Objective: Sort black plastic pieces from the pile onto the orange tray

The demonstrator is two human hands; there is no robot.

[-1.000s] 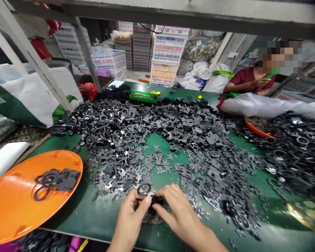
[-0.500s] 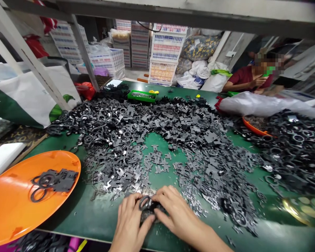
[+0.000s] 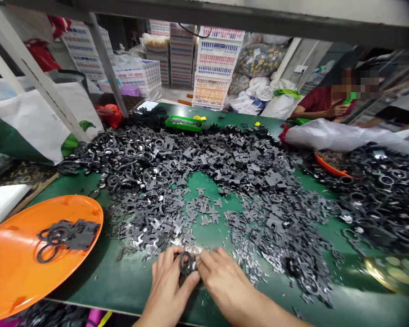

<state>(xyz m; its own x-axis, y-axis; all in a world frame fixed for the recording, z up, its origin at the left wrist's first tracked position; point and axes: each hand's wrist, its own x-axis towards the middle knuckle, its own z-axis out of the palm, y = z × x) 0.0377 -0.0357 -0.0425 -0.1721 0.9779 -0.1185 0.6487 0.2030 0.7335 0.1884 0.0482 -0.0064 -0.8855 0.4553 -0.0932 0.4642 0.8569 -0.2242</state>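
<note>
Two bare hands meet at the near edge of the green table (image 3: pixel 122 281), well to the right of the orange tray (image 3: pixel 10 277). The left hand (image 3: pixel 167 286) and the right hand (image 3: pixel 225 286) both have their fingertips closed on one small black ring (image 3: pixel 185 262), a glossy plastic hoop held upright between them just above the tabletop. What lies under it is hidden by the fingers, and both wrists are cut off by the lower edge. The orange tray is a smooth, shallow plastic oval, partly cut off at the left, and it holds a few assembled pieces (image 3: pixel 70 234), flat matt black plates joined to rings. Beyond and to the right of the tray spreads a wide heap of loose parts (image 3: pixel 231 172): flat angular grey-black brackets and round rings, too small to tell apart singly. Far beyond the tray a small green bin (image 3: pixel 184 123) holds something grey, hard to make out. Far to the tray's right an orange bowl (image 3: pixel 330 169), half covered by a crinkled white plastic bag (image 3: pixel 341 136), holds small dark bits, and a co-worker's hand (image 3: pixel 336 110) rests behind the bag.
</note>
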